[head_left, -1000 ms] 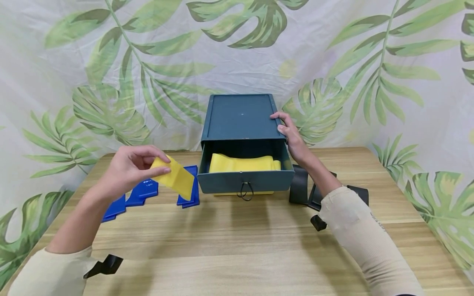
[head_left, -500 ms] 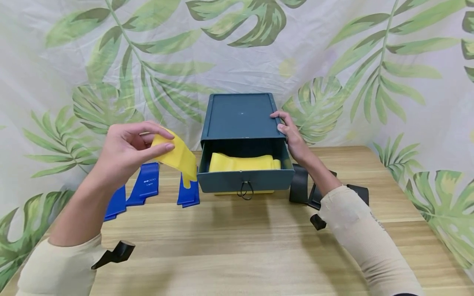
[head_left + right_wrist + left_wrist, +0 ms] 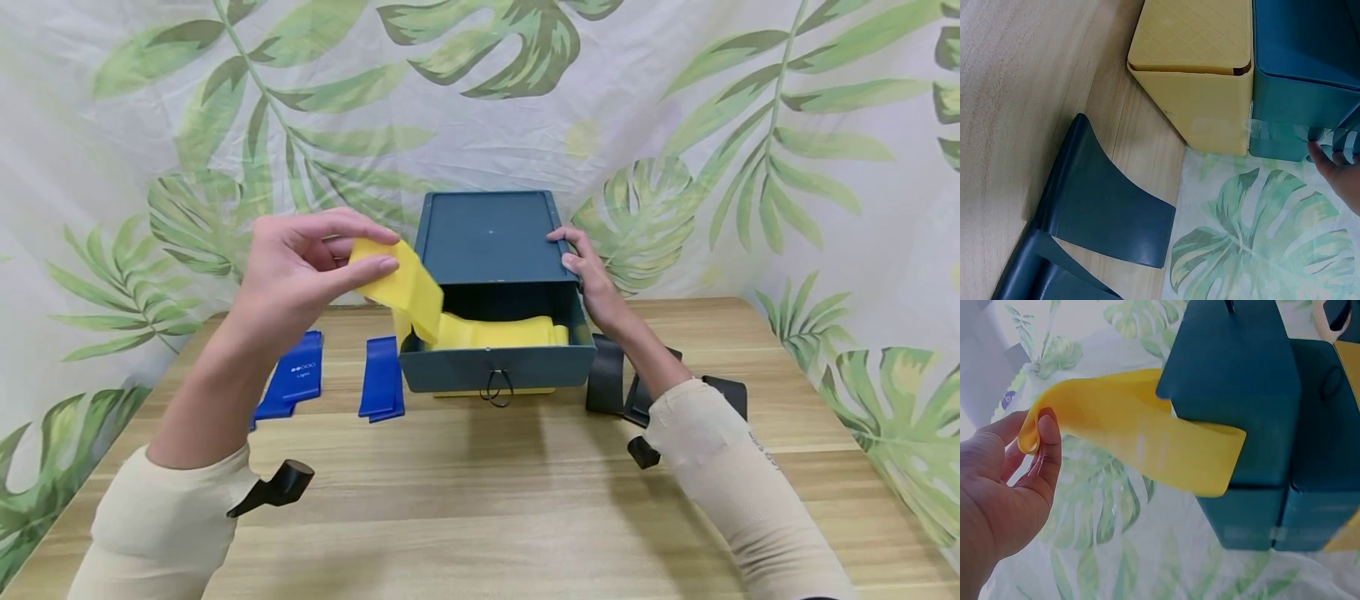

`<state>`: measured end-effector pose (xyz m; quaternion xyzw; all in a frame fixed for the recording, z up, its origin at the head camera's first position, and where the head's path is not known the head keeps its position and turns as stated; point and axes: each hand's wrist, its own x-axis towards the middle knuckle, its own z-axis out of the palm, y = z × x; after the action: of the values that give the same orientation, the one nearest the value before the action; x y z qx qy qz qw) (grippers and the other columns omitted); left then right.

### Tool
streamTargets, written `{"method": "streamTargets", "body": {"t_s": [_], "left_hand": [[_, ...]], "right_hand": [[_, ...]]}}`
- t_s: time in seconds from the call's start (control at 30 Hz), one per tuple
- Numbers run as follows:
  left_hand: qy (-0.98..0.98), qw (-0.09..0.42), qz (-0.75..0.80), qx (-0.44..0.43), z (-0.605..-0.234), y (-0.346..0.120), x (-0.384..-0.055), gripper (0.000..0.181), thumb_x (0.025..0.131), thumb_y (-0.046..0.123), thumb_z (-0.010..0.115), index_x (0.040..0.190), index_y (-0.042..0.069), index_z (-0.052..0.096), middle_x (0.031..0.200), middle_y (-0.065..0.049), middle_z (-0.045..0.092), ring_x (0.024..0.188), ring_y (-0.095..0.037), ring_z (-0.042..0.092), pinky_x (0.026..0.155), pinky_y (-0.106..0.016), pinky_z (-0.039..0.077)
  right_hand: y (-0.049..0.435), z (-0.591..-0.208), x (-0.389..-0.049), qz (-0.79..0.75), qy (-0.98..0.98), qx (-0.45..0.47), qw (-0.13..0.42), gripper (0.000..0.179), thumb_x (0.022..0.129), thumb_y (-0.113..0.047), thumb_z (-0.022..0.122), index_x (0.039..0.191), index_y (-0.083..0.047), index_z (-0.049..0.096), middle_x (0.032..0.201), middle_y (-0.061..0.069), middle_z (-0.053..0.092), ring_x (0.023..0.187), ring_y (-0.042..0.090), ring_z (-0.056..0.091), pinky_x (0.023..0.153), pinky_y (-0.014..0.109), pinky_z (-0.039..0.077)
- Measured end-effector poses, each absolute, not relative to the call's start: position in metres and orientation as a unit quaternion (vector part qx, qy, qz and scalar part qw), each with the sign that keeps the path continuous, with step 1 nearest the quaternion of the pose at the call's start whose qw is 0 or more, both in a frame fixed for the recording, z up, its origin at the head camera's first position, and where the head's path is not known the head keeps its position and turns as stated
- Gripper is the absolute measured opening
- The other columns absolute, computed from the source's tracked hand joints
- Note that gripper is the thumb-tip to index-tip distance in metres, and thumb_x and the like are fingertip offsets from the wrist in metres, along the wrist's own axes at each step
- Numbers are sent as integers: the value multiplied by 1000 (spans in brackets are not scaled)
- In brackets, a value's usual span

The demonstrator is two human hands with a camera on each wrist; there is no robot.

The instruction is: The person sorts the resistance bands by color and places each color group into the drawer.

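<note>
My left hand (image 3: pixel 300 258) pinches one end of a yellow resistance band (image 3: pixel 405 287) between thumb and fingers. The band's loose end hangs at the left front corner of the pulled-out drawer (image 3: pixel 498 369). In the left wrist view, this yellow band (image 3: pixel 1154 440) stretches as a flat loop from the fingertips to the teal box. Inside the drawer lies more yellow band (image 3: pixel 495 333). On the right edge of the dark teal drawer box (image 3: pixel 491 233) rests my right hand (image 3: pixel 596 283), fingers on its top and side; the right wrist view shows the fingers (image 3: pixel 1325 156) against its side.
Blue bands (image 3: pixel 300 371) lie on the left of the wooden table (image 3: pixel 480 492), and another blue pair (image 3: pixel 382 379) sits beside the drawer. Black bands (image 3: pixel 606 375) lie to the right. A yellow box (image 3: pixel 1197 106) is under the teal one. A patterned cloth hangs behind.
My left hand has risen and moved right, carrying the yellow band from above the blue bands to the drawer's left side. The right hand has stayed on the box.
</note>
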<state>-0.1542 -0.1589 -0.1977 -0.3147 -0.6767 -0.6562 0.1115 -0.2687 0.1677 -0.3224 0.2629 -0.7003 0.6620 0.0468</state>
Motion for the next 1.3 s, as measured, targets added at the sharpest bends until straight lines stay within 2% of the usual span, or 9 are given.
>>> {"method": "streamTargets", "body": {"t_s": [0.13, 0.23, 0.33, 0.6, 0.7, 0.83, 0.97, 1.1, 1.3], "left_hand": [[-672, 109, -657, -324, -196, -149, -157, 23, 82, -27, 67, 95, -10, 77, 99, -21, 71, 79, -22, 76, 74, -28, 63], [-672, 105, -657, -325, -194, -144, -158, 16, 84, -20, 73, 97, -11, 76, 100, -21, 71, 81, -23, 77, 74, -29, 63], [-677, 105, -650, -328, -191, -138, -159, 17, 85, -16, 76, 101, -11, 77, 103, -20, 71, 83, -23, 77, 75, -29, 63], [-652, 98, -667, -346, -180, -114, -166, 17, 87, -17, 71, 101, -10, 77, 99, -15, 73, 83, -21, 77, 77, -28, 62], [-642, 94, -677, -347, -176, -103, -170, 17, 88, -16, 71, 102, -9, 77, 95, -13, 76, 82, -20, 76, 77, -29, 62], [-655, 81, -666, -347, -175, -89, -178, 17, 89, -14, 72, 105, -11, 75, 88, -15, 77, 71, -22, 73, 72, -30, 62], [-693, 52, -634, -339, -178, -75, -183, 18, 90, -9, 73, 109, -11, 74, 92, -18, 77, 70, -25, 72, 67, -33, 62], [-717, 21, -617, -323, -182, -64, -186, 20, 92, -4, 74, 111, -9, 74, 98, -20, 77, 77, -27, 73, 68, -36, 62], [-718, -4, -617, -322, -181, -48, -185, 20, 94, -1, 73, 112, -9, 74, 111, -21, 74, 85, -27, 75, 71, -39, 63]], "right_hand": [[167, -323, -269, 663, -699, 264, 46, 44, 101, -23, 35, 138, 0, 40, 154, 17, 28, 127, 32, 42, 102, 34, 41], [168, -323, -269, 663, -699, 265, 44, 45, 101, -23, 35, 139, 0, 39, 153, 16, 28, 127, 32, 42, 103, 35, 41], [169, -323, -269, 661, -700, 265, 42, 46, 101, -24, 35, 139, 0, 38, 155, 16, 27, 128, 33, 42, 104, 37, 40], [169, -323, -269, 661, -703, 258, 39, 45, 101, -24, 35, 141, -2, 39, 157, 17, 25, 130, 36, 41, 103, 39, 42], [168, -322, -269, 662, -703, 256, 37, 45, 101, -23, 34, 141, -2, 39, 155, 17, 27, 126, 33, 44, 100, 36, 44], [168, -321, -269, 663, -704, 250, 40, 45, 102, -23, 34, 140, -1, 39, 155, 16, 29, 120, 28, 47, 97, 31, 45], [169, -320, -269, 664, -703, 252, 38, 44, 102, -23, 34, 140, -2, 39, 153, 15, 30, 117, 25, 49, 94, 28, 48], [168, -320, -269, 670, -694, 259, 38, 41, 103, -22, 34, 139, -4, 40, 145, 14, 38, 110, 20, 53, 91, 25, 50], [169, -322, -269, 656, -702, 273, 57, 42, 104, -21, 33, 141, -2, 40, 132, 8, 44, 101, 11, 52, 88, 22, 45]]}}
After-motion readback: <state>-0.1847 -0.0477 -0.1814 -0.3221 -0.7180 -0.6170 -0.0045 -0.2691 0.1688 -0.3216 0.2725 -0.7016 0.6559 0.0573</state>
